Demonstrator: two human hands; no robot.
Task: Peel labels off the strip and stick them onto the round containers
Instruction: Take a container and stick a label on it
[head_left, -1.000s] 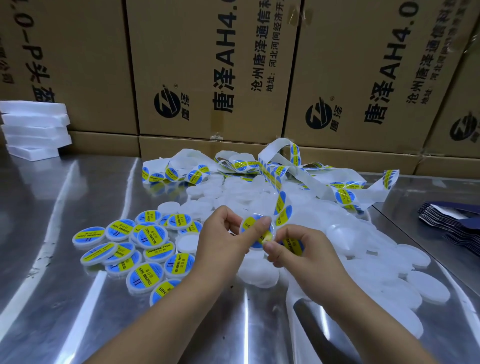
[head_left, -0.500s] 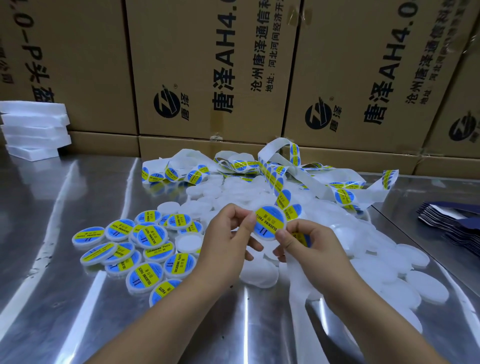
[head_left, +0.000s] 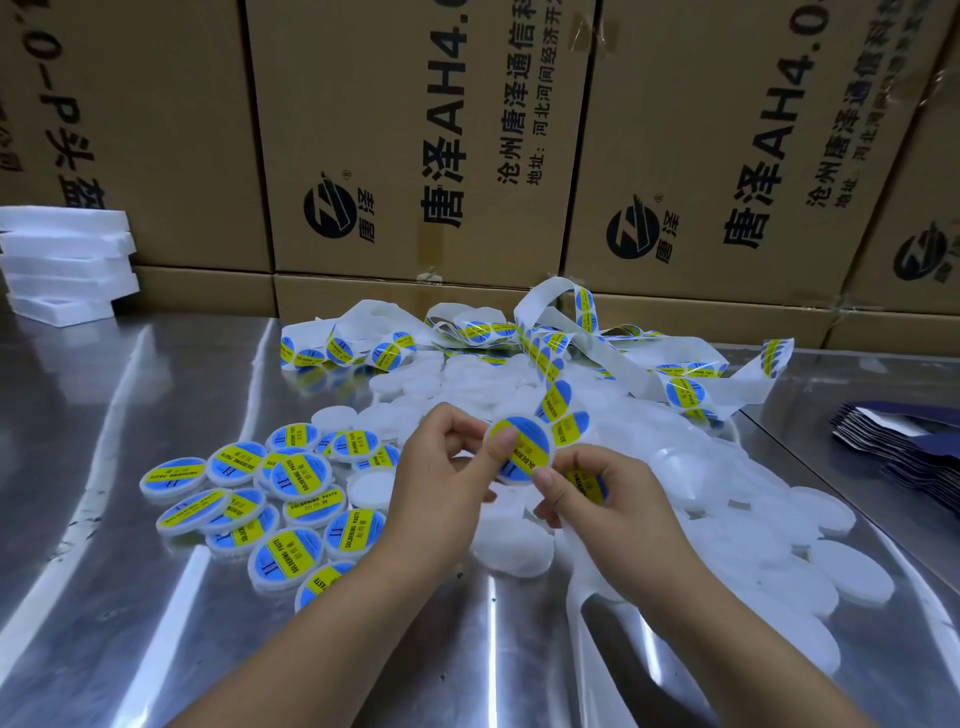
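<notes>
**One more labelled, a big heap left**

The left hand (head_left: 441, 467) pinched a container (head_left: 511, 478), its thumb pressing the blue-and-yellow label (head_left: 530, 441) flat on top. Just beside it, the right hand (head_left: 608, 499) curled round the strip (head_left: 557, 401), thumb tip at the container's lower edge. Left of the left hand, a cluster of labelled containers (head_left: 301, 475) lay on the tabletop (head_left: 130, 597). Beyond and right of the right hand sprawled a larger heap of bare containers (head_left: 852, 571). By my judgement, well under half were done.

On the table (head_left: 104, 571), labelled containers (head_left: 270, 499) left, unlabelled containers (head_left: 779, 545) centre-right, label strip (head_left: 618, 358) behind them, cartons (head_left: 415, 156) at back, slab stack (head_left: 65, 260) far left, pouch stack (head_left: 904, 447) far right.
</notes>
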